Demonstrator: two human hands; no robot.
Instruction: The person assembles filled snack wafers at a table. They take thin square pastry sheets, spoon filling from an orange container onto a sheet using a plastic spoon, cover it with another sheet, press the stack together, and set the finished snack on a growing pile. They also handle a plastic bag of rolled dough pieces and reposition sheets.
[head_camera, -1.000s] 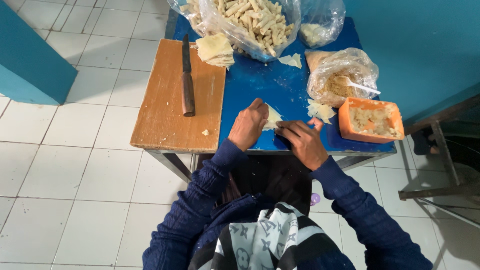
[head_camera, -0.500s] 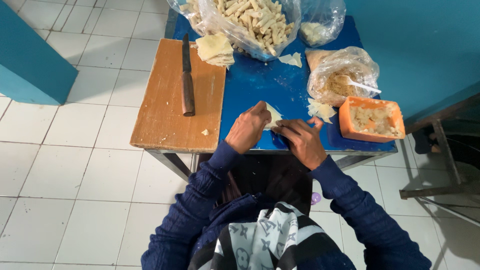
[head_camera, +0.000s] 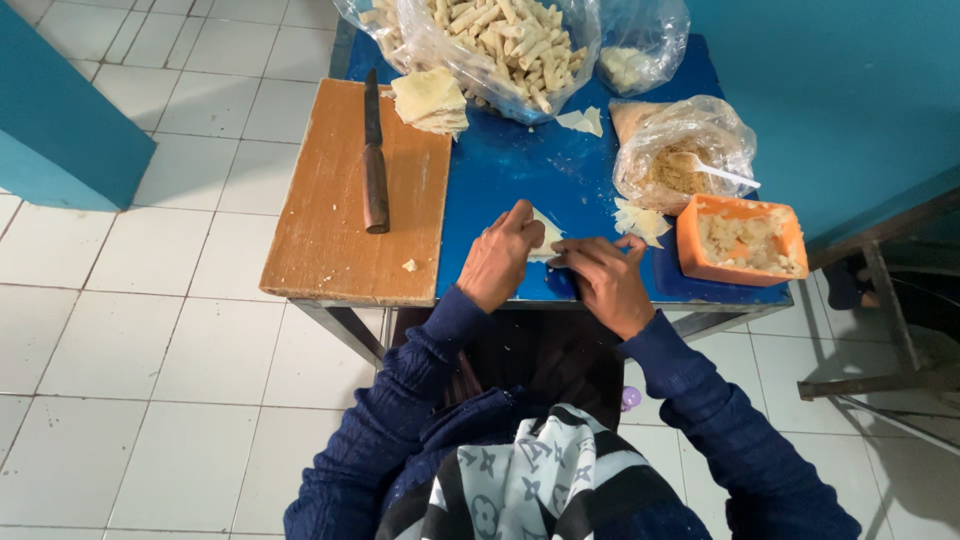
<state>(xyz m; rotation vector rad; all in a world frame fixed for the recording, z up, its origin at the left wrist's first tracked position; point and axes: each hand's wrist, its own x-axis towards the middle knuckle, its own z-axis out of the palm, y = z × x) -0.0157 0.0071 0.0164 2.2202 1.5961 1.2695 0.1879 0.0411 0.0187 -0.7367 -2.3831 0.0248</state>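
Both hands meet at the near edge of the blue table top (head_camera: 500, 170), working one thin, pale wrapper sheet (head_camera: 545, 236). Left hand (head_camera: 500, 258) has fingers curled down over the sheet's left part, pressing it; right hand (head_camera: 600, 280) has fingertips pinched tog. on its right edge. Most of the sheet is hidden under the fingers, only a small triangular corner shows, so any filling inside can't be made out.

Just right of the grip: a small loose heap of wrapper scraps (head_camera: 638, 220), flat and ragged. Further right, an orange plastic tub (head_camera: 742, 240), rectangular, w/ lumpy pale filling. Behind that, a crinkled clear bag (head_camera: 680, 150) of brownish crumbly stuff w/ a white plastic utensil (head_camera: 728, 174) stuck in; its working end is buried.

Left of the grip: a worn wooden cutting board (head_camera: 340, 210), smooth, rectangular, overhanging the table. On it a dark-handled knife (head_camera: 374, 160) and, far corner, a stack of square wrappers (head_camera: 430, 100).

Beyond the grip: a big clear bag of finished rolls (head_camera: 500, 40), stick-shaped, beige, cut off by the top edge. A second smaller bag (head_camera: 640, 45) beside it, contents hard to tell.
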